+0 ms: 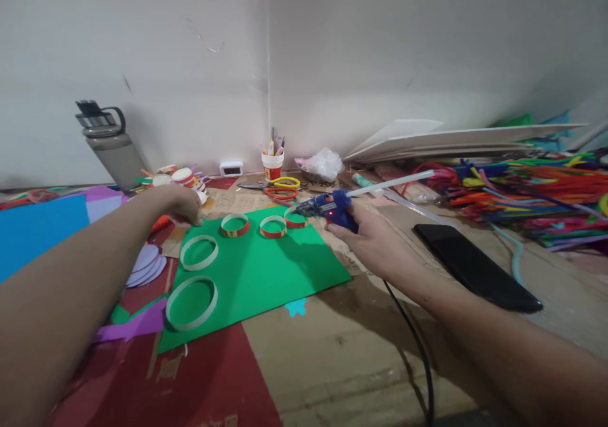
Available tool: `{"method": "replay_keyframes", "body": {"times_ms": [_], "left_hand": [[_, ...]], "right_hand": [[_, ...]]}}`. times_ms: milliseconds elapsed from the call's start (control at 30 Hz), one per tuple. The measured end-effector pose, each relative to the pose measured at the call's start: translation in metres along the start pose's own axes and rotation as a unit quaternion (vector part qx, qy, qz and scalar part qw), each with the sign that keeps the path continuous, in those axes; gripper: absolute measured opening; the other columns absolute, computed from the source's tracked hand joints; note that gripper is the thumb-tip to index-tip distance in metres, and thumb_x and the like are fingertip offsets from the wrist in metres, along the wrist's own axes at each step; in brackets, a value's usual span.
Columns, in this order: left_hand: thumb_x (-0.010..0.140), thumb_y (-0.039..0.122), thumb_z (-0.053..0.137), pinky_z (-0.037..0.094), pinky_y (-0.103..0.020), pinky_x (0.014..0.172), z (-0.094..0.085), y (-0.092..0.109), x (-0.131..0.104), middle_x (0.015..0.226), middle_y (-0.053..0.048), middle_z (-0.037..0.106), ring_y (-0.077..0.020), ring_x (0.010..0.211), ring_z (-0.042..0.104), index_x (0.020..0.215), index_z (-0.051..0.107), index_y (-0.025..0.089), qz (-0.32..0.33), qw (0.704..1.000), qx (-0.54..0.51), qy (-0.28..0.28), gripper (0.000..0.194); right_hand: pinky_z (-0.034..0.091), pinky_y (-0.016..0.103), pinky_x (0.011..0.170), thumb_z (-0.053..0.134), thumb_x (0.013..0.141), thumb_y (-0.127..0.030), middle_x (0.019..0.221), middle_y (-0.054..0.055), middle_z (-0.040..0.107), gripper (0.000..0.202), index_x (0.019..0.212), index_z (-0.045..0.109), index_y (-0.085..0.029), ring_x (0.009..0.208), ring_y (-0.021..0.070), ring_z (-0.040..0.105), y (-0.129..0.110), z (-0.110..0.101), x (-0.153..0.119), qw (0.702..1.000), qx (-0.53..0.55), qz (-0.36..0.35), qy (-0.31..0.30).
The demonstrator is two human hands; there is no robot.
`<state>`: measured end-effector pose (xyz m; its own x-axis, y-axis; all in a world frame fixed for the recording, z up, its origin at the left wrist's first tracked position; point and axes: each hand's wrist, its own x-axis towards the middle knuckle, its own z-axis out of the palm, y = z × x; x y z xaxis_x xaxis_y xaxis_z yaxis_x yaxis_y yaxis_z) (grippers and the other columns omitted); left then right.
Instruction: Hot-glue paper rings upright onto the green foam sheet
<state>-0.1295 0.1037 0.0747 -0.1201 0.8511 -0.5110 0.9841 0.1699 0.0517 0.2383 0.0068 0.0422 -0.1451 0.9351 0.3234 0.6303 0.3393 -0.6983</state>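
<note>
My right hand (pixel 368 234) grips a blue hot glue gun (pixel 337 208) with a small red light lit. A long pale glue stick (pixel 392 183) sticks out of its back, and its nozzle points left, just above a red-and-white paper ring (pixel 297 218). My left hand (pixel 185 206) is at the far left corner of a green sheet (pixel 270 275), fingers curled downward; whatever they hold is hidden. Along the sheet's far side are two more red-patterned rings, one on the left (pixel 235 225) and one in the middle (pixel 273 227). Two plain whitish rings (pixel 192 322) lie on its left side.
Scissors (pixel 280 189), a pen cup (pixel 272 166) and a small white clock (pixel 231 169) stand behind the sheet. At left are a grey bottle (pixel 111 148) and lilac discs (pixel 145 267). Right of my hand lie a black phone (pixel 475 265) and colourful pipe cleaners (pixel 532 189); a black cord (pixel 418 344) trails forward.
</note>
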Motion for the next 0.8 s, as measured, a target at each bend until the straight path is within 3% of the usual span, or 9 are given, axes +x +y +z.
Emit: {"method": "replay_keyframes", "body": {"times_ms": [167, 400, 667, 800], "left_hand": [[0.057, 0.025, 0.081, 0.046, -0.025, 0.057, 0.000, -0.002, -0.005, 0.055, -0.002, 0.056, -0.0174, 0.059, 0.060, 0.061, 0.053, 0.016, -0.051, 0.994, -0.017, -0.091, 0.030], [0.063, 0.035, 0.080, 0.034, -0.028, 0.050, 0.003, 0.021, -0.015, 0.057, -0.011, 0.063, -0.0132, 0.045, 0.044, 0.048, 0.059, 0.015, 0.007, 0.981, 0.089, -0.175, 0.033], [0.062, 0.038, 0.080, 0.031, -0.026, 0.045, 0.010, 0.040, -0.030, 0.053, -0.012, 0.064, -0.0132, 0.043, 0.045, 0.041, 0.060, 0.015, 0.035, 0.965, 0.113, -0.235, 0.037], [0.065, 0.036, 0.076, 0.041, -0.027, 0.048, 0.007, 0.040, -0.033, 0.055, -0.011, 0.065, -0.0155, 0.047, 0.051, 0.042, 0.058, 0.016, 0.022, 0.970, 0.110, -0.214, 0.035]], "right_hand": [[0.052, 0.035, 0.071, 0.060, 0.086, -0.042, 0.097, 0.009, 0.073, 0.028, 0.103, 0.064, -0.020, 0.086, 0.0261, 0.067, -0.001, 0.000, -0.001, 1.000, 0.026, -0.002, 0.001], [0.053, 0.041, 0.085, 0.059, 0.085, -0.033, 0.108, 0.009, 0.072, 0.029, 0.112, 0.063, -0.021, 0.098, 0.0273, 0.067, 0.006, 0.004, 0.001, 0.999, 0.045, -0.023, 0.010], [0.053, 0.038, 0.084, 0.060, 0.085, -0.033, 0.107, 0.010, 0.073, 0.029, 0.109, 0.066, -0.019, 0.096, 0.0267, 0.067, 0.002, 0.003, 0.001, 1.000, 0.028, -0.004, -0.011], [0.051, 0.041, 0.090, 0.061, 0.084, -0.038, 0.111, 0.011, 0.072, 0.032, 0.110, 0.066, -0.019, 0.102, 0.0285, 0.065, 0.004, 0.004, 0.002, 1.000, 0.012, 0.002, 0.001]]}}
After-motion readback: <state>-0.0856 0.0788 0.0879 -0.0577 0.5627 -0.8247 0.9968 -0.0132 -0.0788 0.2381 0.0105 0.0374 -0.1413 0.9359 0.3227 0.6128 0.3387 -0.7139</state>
